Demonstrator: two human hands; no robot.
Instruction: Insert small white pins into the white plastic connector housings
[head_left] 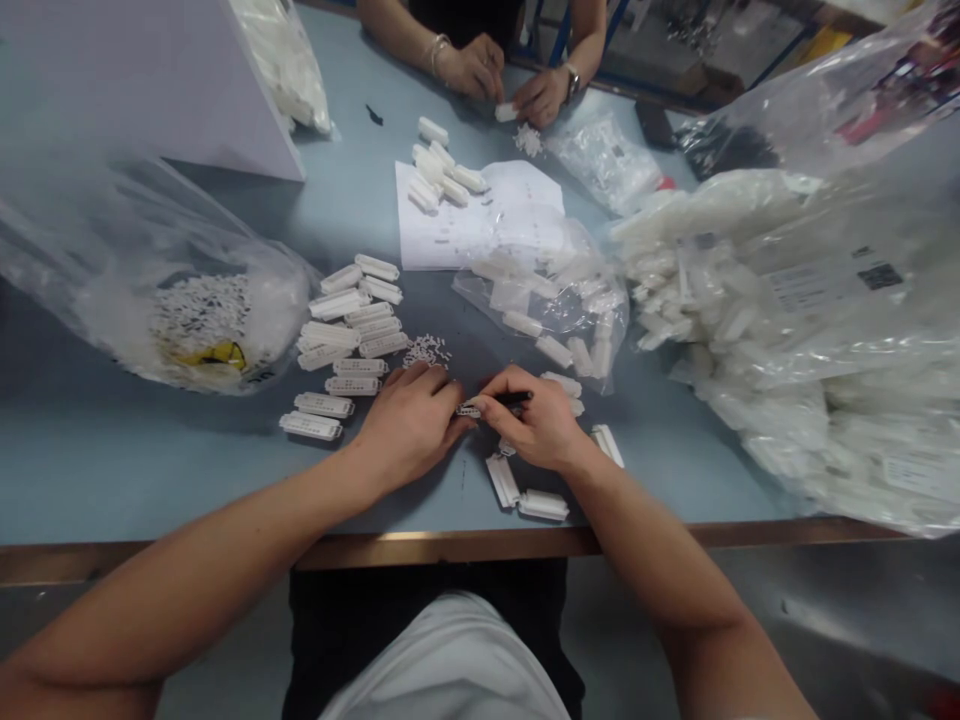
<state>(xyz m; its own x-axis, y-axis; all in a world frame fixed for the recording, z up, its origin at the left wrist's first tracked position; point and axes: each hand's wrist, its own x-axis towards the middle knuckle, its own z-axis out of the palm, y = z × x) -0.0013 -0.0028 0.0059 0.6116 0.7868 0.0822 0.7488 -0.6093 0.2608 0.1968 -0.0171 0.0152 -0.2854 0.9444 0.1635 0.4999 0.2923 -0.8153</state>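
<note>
My left hand (416, 415) is closed around one end of a small white plastic housing (470, 409), whose other parts my fingers hide. A thin black tool (513, 398), perhaps tweezers or a pen, is pinched in my right hand (536, 415), its tip at the housing. Just beyond my left fingers lies a heap of tiny white pieces (427, 350). Rows of white plastic housings (352, 386) with printed slots lie to the left of that hand. Near my right wrist rest more white housings (543, 504), some lying at angles.
A clear bag of tiny parts (202, 320) lies at left. Large bags of white parts (787, 300) cover the right side. An opened bag (570, 290) and a paper sheet (427, 240) lie ahead. Across the table, a co-worker's hands (544, 95) hold a white piece.
</note>
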